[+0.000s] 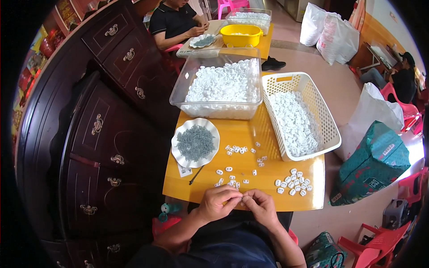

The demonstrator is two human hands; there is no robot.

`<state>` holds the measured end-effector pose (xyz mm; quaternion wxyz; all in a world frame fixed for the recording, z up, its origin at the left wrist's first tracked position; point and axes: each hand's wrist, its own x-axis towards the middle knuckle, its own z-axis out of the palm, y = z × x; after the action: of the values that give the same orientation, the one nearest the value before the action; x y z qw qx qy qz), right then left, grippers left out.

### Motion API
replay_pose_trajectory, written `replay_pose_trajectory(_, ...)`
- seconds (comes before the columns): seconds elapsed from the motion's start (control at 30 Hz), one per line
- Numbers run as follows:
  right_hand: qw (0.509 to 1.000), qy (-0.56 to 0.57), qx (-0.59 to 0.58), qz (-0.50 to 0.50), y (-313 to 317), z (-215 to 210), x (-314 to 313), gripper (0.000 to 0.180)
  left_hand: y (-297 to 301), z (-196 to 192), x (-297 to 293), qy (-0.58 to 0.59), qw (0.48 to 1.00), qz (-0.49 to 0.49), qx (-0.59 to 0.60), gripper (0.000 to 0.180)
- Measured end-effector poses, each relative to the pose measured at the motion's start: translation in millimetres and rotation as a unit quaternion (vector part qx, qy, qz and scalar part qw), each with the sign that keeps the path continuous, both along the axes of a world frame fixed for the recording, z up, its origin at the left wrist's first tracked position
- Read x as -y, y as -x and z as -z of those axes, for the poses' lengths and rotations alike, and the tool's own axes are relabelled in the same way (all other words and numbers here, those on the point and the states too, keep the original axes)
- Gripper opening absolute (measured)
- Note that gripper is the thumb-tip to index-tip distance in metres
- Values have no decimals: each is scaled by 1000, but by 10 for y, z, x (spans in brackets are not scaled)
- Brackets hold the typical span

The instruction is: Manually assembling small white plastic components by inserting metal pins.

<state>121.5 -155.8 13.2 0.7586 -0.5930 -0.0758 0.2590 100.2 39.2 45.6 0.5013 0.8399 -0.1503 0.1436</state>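
My left hand (218,203) and my right hand (262,207) meet at the table's near edge, fingertips pinched together. Whatever sits between them is too small to make out. Just beyond my fingers, small white plastic pieces with dark holes (233,182) lie scattered on the yellow wooden table (208,176). Farther up is a loose row of similar pieces (237,149). To the right of my right hand lies a group of white pieces with dark markings (293,182). A white scalloped plate (178,155) at the left holds a heap of small grey pins (195,143).
At the table's back, a clear plastic bin (178,97) holds many white pieces; beside it stands a white perforated basket (330,129), also filled. A thin dark stick (195,175) lies below the plate. Dark drawers (105,147) line the left. Another person (172,24) works at a table beyond.
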Motion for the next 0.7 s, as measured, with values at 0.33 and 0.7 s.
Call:
replay_pose_trajectory(0.33,975,131,171,47,-44,-68,43,8,-38,-42,70,-30,998,-7,-60,8)
replay_pose_trajectory(0.7,957,150,234,88,-5,-125,69,7,12,8,96,52,987,14,-149,11)
